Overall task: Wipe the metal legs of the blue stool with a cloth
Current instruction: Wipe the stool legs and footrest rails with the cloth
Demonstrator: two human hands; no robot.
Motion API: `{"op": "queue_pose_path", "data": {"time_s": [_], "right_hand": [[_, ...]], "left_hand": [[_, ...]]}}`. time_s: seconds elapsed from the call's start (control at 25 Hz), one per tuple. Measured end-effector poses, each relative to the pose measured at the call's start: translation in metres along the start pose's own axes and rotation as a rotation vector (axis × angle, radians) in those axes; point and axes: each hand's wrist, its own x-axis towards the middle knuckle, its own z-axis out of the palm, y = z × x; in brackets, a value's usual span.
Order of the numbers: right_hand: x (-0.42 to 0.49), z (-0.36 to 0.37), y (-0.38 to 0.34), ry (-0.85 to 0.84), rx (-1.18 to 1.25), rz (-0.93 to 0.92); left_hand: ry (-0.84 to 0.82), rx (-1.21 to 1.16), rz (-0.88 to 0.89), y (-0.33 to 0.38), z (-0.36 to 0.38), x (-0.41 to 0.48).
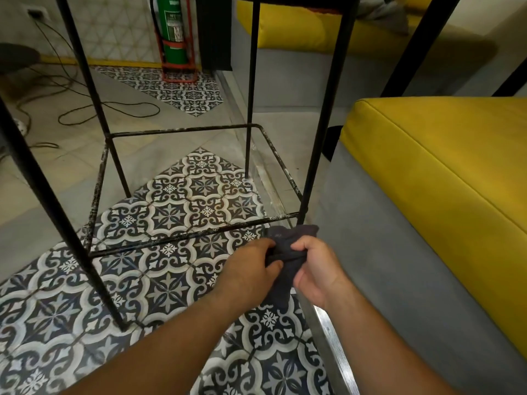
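Two bare forearms reach in from 6 o'clock over blue-and-white patterned floor tiles (176, 206), meeting low in the frame, where the left hand (251, 269) and right hand (316, 269) both hold a bunched dark navy cloth (299, 233), fingers curled tight into its folds, knuckles up and wrists nearly level. The cloth sits at the foot of the stool's near right black metal leg (319, 143), just under the joint with the scuffed, paint-flecked front footrest rail (185, 238). Whether the fabric goes fully round the leg is hidden by the hands. From the grip, that leg runs long and straight toward 12 to 1 o'clock, tilting slightly right as it rises, so any wiping stroke would likely travel up along it, with the right hand the nearer of the two. The rail leaves the grip toward 9 o'clock to join the near left leg (57, 209), and two rear legs (251, 95) stand beyond at 11 and 12 o'clock. The stool's seat is cut off at the top edge. At 3 o'clock lies a yellow padded bench cushion (442, 172) on a grey base (385, 266). A green fire extinguisher (174, 27) in a red stand is at 11 o'clock, with loose black cables (108, 109) trailing at 10 o'clock.
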Motion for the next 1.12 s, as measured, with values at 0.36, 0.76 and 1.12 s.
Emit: {"op": "queue_pose_path", "data": {"time_s": [0.36,0.76,1.12], "right_hand": [[-0.003,-0.037,0.006,0.238,-0.606,0.348],[0.006,-0.04,0.006,0.214,0.104,0.027],[0.028,-0.014,0.008,0.431,-0.131,-0.303]], "left_hand": [[-0.021,0.123,0.079,0.017,0.023,-0.016],[-0.039,-0.018,0.118,0.017,0.036,-0.022],[0.08,0.157,0.095,-0.019,-0.022,0.007]]}}
